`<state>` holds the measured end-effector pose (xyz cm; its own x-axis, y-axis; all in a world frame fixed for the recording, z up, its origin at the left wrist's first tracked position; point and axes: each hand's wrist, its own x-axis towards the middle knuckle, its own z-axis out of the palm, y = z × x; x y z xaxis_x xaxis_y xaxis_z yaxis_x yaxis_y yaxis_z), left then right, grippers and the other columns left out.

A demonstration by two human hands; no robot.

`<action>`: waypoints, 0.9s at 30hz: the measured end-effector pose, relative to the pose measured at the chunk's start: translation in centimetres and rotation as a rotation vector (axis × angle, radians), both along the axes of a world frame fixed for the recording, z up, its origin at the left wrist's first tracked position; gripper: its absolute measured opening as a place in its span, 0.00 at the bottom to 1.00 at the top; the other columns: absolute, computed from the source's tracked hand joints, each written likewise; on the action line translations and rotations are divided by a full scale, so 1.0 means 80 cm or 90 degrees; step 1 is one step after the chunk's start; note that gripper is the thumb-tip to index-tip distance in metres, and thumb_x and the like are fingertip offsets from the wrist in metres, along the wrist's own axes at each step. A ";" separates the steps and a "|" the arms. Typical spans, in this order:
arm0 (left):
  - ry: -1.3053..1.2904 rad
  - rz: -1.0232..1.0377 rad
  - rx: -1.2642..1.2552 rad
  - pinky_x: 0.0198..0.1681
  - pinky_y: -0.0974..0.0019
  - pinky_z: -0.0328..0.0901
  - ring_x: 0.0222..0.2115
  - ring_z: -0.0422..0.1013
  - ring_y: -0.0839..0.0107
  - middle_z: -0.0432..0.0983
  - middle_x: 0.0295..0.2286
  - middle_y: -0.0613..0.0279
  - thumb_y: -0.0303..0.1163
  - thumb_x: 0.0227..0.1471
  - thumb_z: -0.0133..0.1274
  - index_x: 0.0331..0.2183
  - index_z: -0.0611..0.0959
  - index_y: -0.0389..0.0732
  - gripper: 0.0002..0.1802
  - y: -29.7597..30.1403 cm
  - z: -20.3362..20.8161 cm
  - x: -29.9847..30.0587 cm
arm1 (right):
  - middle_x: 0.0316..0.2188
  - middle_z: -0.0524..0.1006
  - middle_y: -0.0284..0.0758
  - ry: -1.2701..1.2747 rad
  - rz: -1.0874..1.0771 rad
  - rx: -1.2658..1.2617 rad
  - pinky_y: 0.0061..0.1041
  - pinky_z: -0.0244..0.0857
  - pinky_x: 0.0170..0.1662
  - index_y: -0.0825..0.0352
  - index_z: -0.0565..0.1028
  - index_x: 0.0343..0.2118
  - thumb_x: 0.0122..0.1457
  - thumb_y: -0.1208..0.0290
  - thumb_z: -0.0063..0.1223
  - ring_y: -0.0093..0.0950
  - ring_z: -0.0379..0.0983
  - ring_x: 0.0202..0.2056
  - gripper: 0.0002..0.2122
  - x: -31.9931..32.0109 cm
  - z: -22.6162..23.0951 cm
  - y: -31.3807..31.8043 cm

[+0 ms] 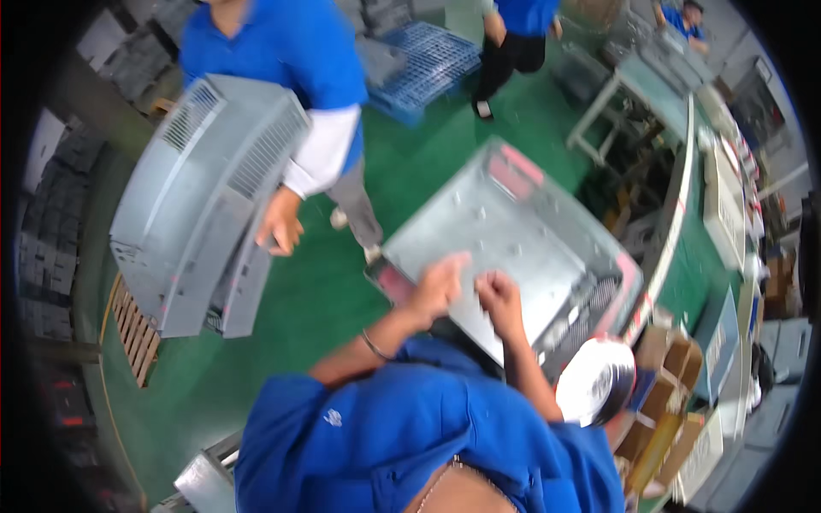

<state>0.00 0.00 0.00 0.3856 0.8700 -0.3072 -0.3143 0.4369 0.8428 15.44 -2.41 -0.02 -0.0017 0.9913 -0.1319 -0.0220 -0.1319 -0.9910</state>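
Observation:
A wide grey metal chassis tray [522,248] with low walls lies in front of me, tilted in the view. Pink-red patches mark its far corner and right side, and dark mesh panels [590,303] run along its near right wall. Over its near left part is my left hand [438,286], fingers bent and pressed together. My right hand [500,297] hovers beside it above the tray floor, its fingers curled in a pinch. The two hands are apart. Blur hides whether either one holds something small.
At left, a co-worker in blue carries stacked grey metal casings [205,205] near a wooden pallet [132,329]. A white round roll [594,380] and cardboard boxes [663,385] stand close on my right, beside a long green workbench [684,274]. A blue plastic pallet [428,60] lies behind.

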 end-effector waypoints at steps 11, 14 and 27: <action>0.631 0.016 0.553 0.19 0.73 0.54 0.15 0.58 0.78 0.62 0.15 0.66 0.26 0.49 0.40 0.40 0.74 0.35 0.16 0.146 0.004 -0.132 | 0.17 0.68 0.26 0.171 -0.052 -0.083 0.13 0.50 0.17 0.65 0.70 0.27 0.52 0.72 0.50 0.12 0.57 0.15 0.03 0.006 0.026 0.002; 0.535 -0.108 0.180 0.14 0.77 0.48 0.12 0.54 0.84 0.58 0.12 0.74 0.25 0.47 0.39 0.39 0.76 0.35 0.16 0.158 0.034 -0.129 | 0.17 0.68 0.26 0.160 -0.074 -0.072 0.12 0.50 0.17 0.64 0.70 0.26 0.51 0.72 0.50 0.12 0.57 0.15 0.03 0.010 0.036 0.001; 0.500 0.068 0.259 0.24 0.70 0.61 0.20 0.67 0.72 0.73 0.20 0.59 0.21 0.44 0.39 0.33 0.79 0.36 0.15 0.186 0.044 -0.134 | 0.17 0.67 0.26 0.205 -0.088 -0.118 0.13 0.50 0.18 0.63 0.70 0.24 0.52 0.71 0.49 0.13 0.57 0.15 0.04 0.002 0.040 -0.004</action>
<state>-10.75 14.90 3.49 0.1042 0.9886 -0.1084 0.3972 0.0585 0.9158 15.61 -2.76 3.16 0.0596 0.9444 -0.3232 -0.3572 -0.2822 -0.8904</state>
